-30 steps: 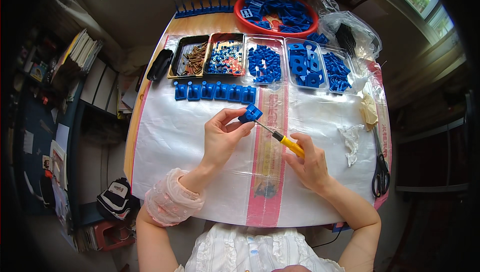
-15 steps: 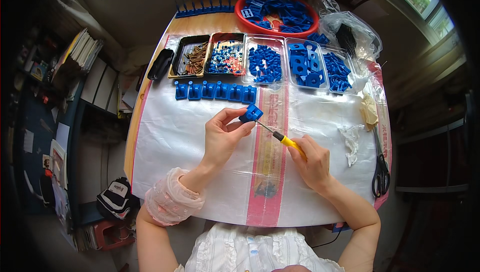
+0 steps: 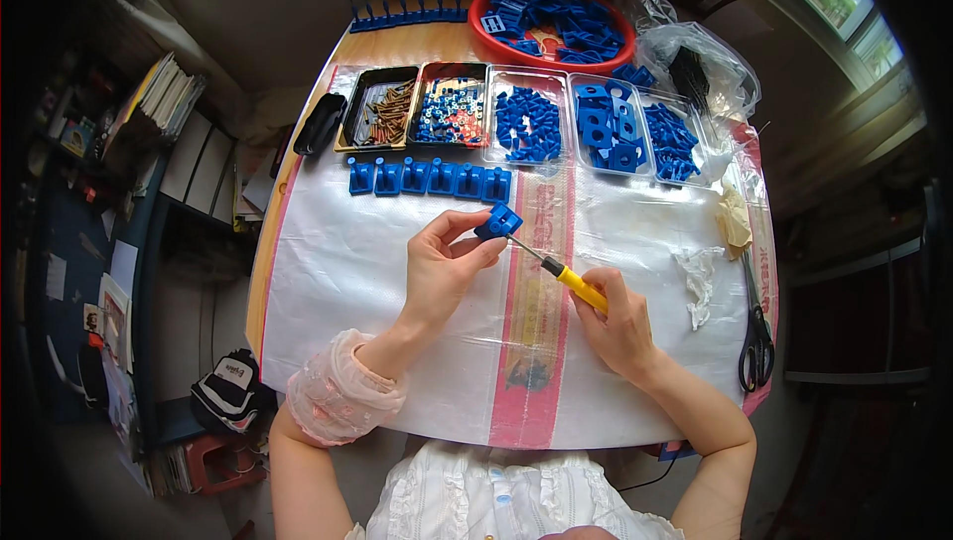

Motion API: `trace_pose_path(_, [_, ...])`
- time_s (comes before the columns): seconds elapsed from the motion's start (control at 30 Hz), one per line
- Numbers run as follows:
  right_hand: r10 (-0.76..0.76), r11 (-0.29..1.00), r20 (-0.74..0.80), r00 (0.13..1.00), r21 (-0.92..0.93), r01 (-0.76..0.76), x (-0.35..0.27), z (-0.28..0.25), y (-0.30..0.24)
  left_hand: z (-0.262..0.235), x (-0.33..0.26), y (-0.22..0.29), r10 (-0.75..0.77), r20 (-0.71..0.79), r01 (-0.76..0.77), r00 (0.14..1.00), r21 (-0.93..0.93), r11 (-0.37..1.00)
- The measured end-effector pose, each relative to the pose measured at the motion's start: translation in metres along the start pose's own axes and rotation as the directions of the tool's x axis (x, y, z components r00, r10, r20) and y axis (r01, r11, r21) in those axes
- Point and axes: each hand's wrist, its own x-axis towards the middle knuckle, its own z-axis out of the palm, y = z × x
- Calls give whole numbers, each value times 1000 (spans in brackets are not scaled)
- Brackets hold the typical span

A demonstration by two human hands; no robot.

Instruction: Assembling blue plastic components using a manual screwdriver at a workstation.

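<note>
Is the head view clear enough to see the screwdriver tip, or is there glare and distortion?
Head view: the screwdriver and blue block are sharp at centre; soft glare on the plastic sheet; fisheye bends the table edges; corners are dark.

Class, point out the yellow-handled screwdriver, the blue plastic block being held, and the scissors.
yellow-handled screwdriver [image 3: 581, 287], head view, on its yellow handle.
blue plastic block [image 3: 498, 221], head view, on its top face.
scissors [image 3: 755, 361], head view, on the black handles.

Screwdriver [image 3: 561, 270] tip hidden where it meets the small blue block [image 3: 498, 220], block's underside covered by the left hand [image 3: 444, 267], handle's end buried in the right hand [image 3: 615, 327], screws in the dark tray [image 3: 377, 115] too small to distinguish, elbows cut off below.
</note>
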Motion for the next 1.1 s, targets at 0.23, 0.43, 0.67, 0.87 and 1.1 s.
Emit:
trace_pose_path(0.23, [-24, 998, -22, 999, -53, 22, 6, -7, -9, -1, 0, -1, -11, 8, 11, 1000, 6, 1000])
trace_pose_path(0.43, [10, 986, 115, 993, -164, 9, 1, -10, 0, -1, 0, 0, -47, 17, 47, 999, 22, 999])
trace_pose_path(0.67, [4, 999, 27, 1000, 32, -5, 6, -8, -9, -2, 1, -1, -44, 24, 44, 999, 21, 999])
trace_pose_path(0.87, [-75, 997, -10, 997, -33, 74, 2, -5, -2, -1, 1, 1, -53, 28, 52, 998, 35, 998])
trace_pose_path(1.1, [-41, 984, 78, 996, -170, 53, 2, -12, -2, -2, 1, 0, -55, 21, 55, 998, 17, 998])
